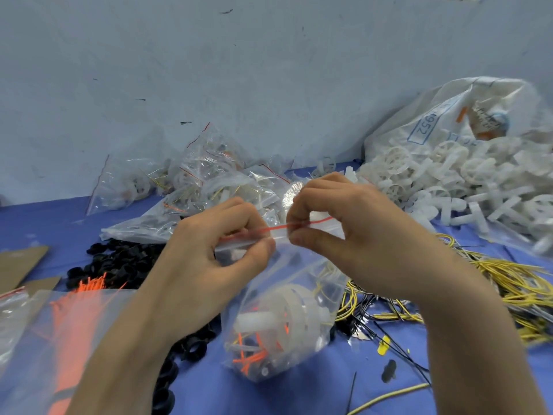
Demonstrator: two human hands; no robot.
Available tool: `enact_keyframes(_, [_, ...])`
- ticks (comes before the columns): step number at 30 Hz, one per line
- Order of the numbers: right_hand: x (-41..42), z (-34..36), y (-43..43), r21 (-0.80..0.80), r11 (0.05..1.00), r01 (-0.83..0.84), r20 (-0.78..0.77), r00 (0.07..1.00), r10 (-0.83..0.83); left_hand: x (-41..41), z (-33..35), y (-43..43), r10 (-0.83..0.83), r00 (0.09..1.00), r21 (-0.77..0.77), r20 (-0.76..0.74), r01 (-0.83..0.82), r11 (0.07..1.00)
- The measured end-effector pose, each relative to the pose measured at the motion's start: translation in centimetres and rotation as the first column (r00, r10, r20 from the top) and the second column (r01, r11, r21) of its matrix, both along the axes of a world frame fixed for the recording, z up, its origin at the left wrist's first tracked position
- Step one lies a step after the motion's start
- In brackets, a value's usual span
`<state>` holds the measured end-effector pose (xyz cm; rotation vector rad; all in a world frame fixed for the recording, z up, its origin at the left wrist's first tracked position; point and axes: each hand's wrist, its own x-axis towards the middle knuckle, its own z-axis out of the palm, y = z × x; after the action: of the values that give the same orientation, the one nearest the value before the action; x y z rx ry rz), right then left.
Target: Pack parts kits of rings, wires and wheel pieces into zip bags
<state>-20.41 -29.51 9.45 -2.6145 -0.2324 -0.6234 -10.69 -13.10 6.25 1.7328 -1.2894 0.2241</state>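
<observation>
**Item: one zip bag, filled, mouth under closure.**

- Position: held up over the blue table, mid-scene. The body hung down and toward the near side from the grip.
- Contents: a white wheel piece and orange wires sat low in the bag. Rings inside could not be made out.
- Seal strip: the red line ran left to right, rising slightly toward the right. This was the long axis for the coming press.
- Left hand: thumb and curled fingers pinched the left run of the strip.
- Right hand: pinched just right of centre, its thumb close to the left thumb.
- Judgement: both hands were on the strip, and the runs outward toward each end looked still to be pressed.
- Nearby: black rings at left, yellow wires at right, filled bags beyond.
</observation>
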Motion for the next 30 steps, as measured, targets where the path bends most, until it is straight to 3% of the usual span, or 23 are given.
enact_keyframes(2, [0.1,-0.1,0.3,0.02,1.0,-0.021,-0.008,1.0,0.021,0.0,0.0,0.0,-0.004,0.999,-0.008,-0.046,0.003,1.0])
enact_keyframes(7, [0.5,-0.4,0.5,0.024,1.0,-0.018,-0.094,0.995,0.021,0.1,0.0,0.3,0.008,1.0,0.022,0.018,-0.008,1.0])
enact_keyframes(12, [0.2,-0.4,-0.3,0.111,0.994,-0.008,-0.065,0.998,0.015,0.2,0.1,0.5,0.055,0.997,0.044,0.049,-0.057,0.997])
enact_keyframes(16, [0.5,-0.6,0.3,-0.024,1.0,0.001,-0.045,0.999,-0.002,0.0,0.1,0.3,0.136,0.976,0.117,0.17,-0.157,0.981])
enact_keyframes(19, [0.8,-0.7,0.6,-0.019,1.0,-0.009,-0.057,0.998,0.008,-0.5,0.2,0.2,0.108,0.981,0.124,0.163,-0.128,0.984])
enact_keyframes(26, [-0.5,-0.4,-1.1,0.174,0.985,-0.005,-0.105,0.994,0.024,-0.9,0.5,0.1,0.087,0.989,0.113,0.122,-0.101,0.989])
enact_keyframes(30, [-0.2,-0.4,-0.6,0.088,0.996,-0.024,-0.089,0.996,0.032,-1.0,0.4,0.2,0.073,0.986,0.174,0.151,-0.099,0.98])
